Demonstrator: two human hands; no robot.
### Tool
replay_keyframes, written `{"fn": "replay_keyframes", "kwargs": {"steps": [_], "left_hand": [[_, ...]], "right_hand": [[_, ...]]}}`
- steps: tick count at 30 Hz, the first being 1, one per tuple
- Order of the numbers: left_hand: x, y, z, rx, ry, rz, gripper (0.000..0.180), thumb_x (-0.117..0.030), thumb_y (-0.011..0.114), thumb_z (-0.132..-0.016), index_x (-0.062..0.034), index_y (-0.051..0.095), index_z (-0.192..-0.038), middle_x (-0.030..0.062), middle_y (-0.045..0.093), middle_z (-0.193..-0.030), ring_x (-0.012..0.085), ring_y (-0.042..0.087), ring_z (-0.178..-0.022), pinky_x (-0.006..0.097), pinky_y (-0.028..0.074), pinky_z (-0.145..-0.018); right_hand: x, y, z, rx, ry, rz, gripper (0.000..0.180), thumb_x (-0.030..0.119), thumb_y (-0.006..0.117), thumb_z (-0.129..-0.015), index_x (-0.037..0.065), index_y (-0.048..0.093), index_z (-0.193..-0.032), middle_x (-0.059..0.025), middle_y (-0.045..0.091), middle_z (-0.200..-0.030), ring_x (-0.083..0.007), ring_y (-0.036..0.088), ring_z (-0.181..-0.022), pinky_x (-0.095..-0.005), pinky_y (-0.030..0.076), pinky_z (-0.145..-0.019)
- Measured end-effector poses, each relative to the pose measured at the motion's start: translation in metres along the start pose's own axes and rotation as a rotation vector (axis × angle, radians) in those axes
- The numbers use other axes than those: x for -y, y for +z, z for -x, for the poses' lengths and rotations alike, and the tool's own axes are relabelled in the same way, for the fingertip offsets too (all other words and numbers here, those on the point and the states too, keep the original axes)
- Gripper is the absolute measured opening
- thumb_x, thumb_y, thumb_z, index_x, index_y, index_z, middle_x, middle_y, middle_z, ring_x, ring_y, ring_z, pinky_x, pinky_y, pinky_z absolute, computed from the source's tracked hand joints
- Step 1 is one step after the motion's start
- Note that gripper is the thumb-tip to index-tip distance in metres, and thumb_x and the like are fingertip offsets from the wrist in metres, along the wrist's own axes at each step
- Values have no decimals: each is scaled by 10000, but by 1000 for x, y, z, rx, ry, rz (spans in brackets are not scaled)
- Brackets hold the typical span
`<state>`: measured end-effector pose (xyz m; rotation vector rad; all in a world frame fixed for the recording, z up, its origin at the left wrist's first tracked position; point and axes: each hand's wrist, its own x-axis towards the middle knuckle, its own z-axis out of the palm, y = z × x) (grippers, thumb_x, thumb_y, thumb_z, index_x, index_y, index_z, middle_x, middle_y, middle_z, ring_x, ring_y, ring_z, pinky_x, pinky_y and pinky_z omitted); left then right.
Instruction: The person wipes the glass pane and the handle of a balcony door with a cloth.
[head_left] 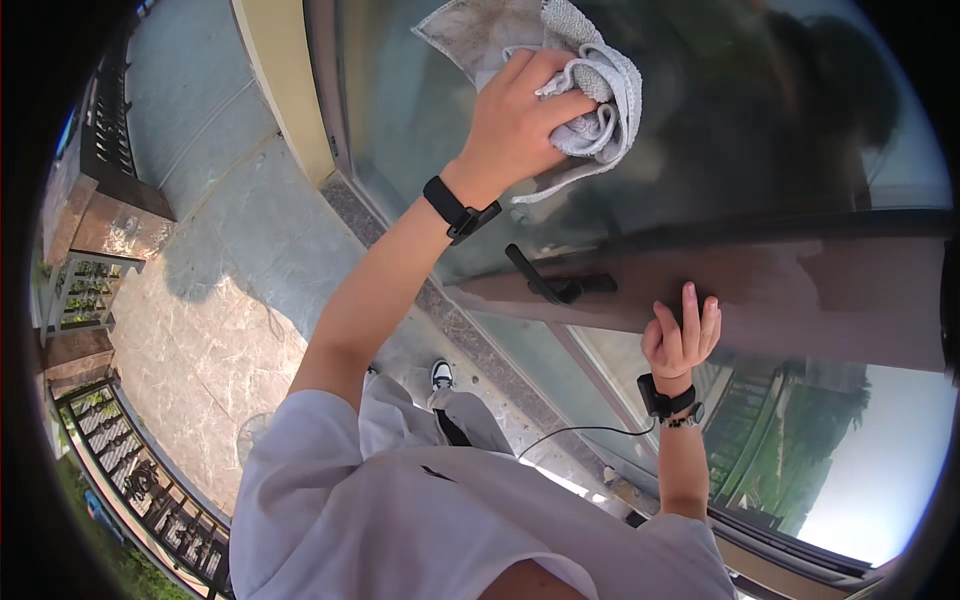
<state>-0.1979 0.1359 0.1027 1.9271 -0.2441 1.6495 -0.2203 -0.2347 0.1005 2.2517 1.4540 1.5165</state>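
My left hand [515, 125] is closed around a bunched grey-white cleaning cloth [612, 115]. The cloth lies against a large dark glass pane [740, 130]; one flat, brown-stained corner spreads out beyond my fingers. Below the pane runs a brown window frame [800, 285], and my right hand [683, 338] rests on it with fingers stretched out, holding nothing. Between my two hands a black window handle [565, 287] sticks out from the frame. Blurred dark reflections show in the glass.
A stone ledge [450, 320] runs along the foot of the window, beside a beige wall edge [280, 80]. Paved floor [215, 350] stretches to the left, bordered by a dark metal railing [140, 480] and stone pillars [125, 220]. A thin black cable [580, 430] hangs from my right wrist.
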Motion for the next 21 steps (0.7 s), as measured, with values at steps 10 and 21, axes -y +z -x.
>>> {"fn": "replay_keyframes", "kwargs": {"steps": [10, 21], "left_hand": [[103, -53, 251, 1120, 328, -80, 273, -198, 694, -807, -272, 731, -1067, -5, 619, -1235, 224, 646, -1087, 388, 561, -812], [61, -63, 174, 786, 24, -245, 559, -186, 821, -712, -257, 699, -1253, 66, 570, -1394, 298, 623, -1206, 411, 571, -958]], "right_hand": [[6, 8, -1, 11, 34, 71, 210, 139, 656, -871, 232, 788, -1005, -70, 711, -1380, -338, 539, -1423, -464, 423, -1142], [-10, -8, -10, 6, -58, -25, 219, 149, 664, -874, 208, 789, -1042, -92, 699, -1387, -345, 525, -1435, -460, 440, -1127]]}}
